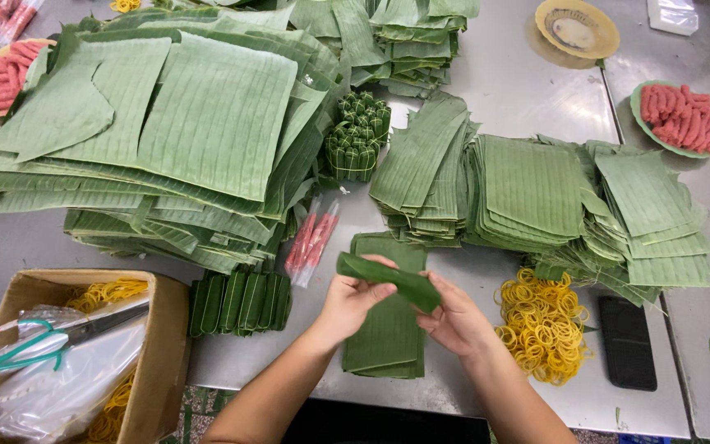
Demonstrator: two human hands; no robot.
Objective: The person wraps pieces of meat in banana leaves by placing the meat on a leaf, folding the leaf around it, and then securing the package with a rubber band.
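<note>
Both hands hold a rolled green banana-leaf parcel (388,279) just above the table's front edge. My left hand (353,298) grips its left end with thumb and fingers. My right hand (454,319) supports its right end from below. Under the hands lies a small stack of cut leaf strips (388,345). Two pink sausage sticks in clear wrap (312,238) lie to the left of the parcel.
A big pile of leaf sheets (166,131) fills the left; smaller stacks (536,197) sit right. Finished rolls (240,302) and tied bundles (358,136) lie nearby. Yellow rubber bands (542,325), a black phone (626,341), a cardboard box with scissors (59,337) and plates of pink sausages (682,117) surround them.
</note>
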